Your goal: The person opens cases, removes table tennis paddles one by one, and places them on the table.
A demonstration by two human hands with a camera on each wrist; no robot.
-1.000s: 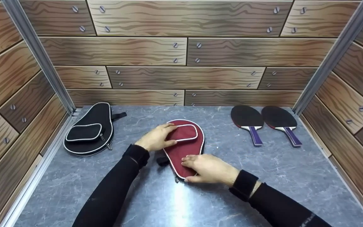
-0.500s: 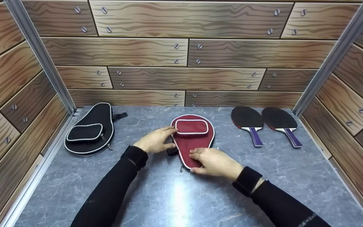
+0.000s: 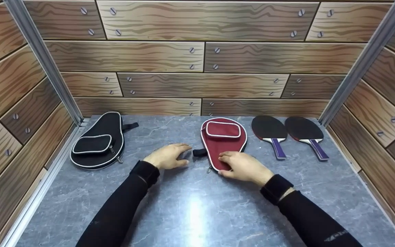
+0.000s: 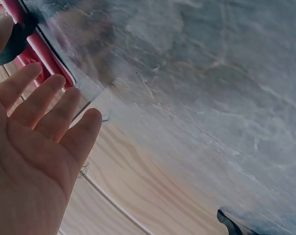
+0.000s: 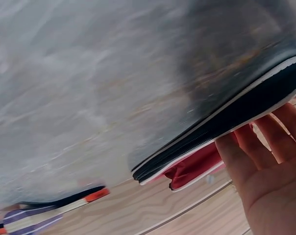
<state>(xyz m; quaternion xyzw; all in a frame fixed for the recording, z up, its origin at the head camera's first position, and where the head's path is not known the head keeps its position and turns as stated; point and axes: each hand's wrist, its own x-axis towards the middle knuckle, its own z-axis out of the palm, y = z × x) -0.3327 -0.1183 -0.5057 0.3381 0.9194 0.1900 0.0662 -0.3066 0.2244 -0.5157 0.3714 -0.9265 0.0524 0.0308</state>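
A red table tennis paddle case point(image 3: 217, 146) with white piping lies flat right of centre, its small zip pocket at the far, wide end. My right hand point(image 3: 244, 166) rests on its narrow near end, the fingers lying on top and the thumb by the edge. In the right wrist view these fingers look fairly straight against the case point(image 5: 197, 167), whose dark zipped side shows. My left hand point(image 3: 167, 156) is apart from the case, over the table to the left of its black strap point(image 3: 199, 152). Nothing is in that hand, and its fingers look relaxed in the left wrist view.
Two table tennis paddles point(image 3: 269, 128) with black faces and purple handles lie side by side at the back right. At the back left lies a black paddle case point(image 3: 98, 127) with white piping. Wood-patterned walls point(image 3: 170, 84) enclose the grey marbled table point(image 3: 170, 212).
The red case has slid away from me and to the right, with my right hand moving along on it. My left hand has come off the case and now stays to its left.
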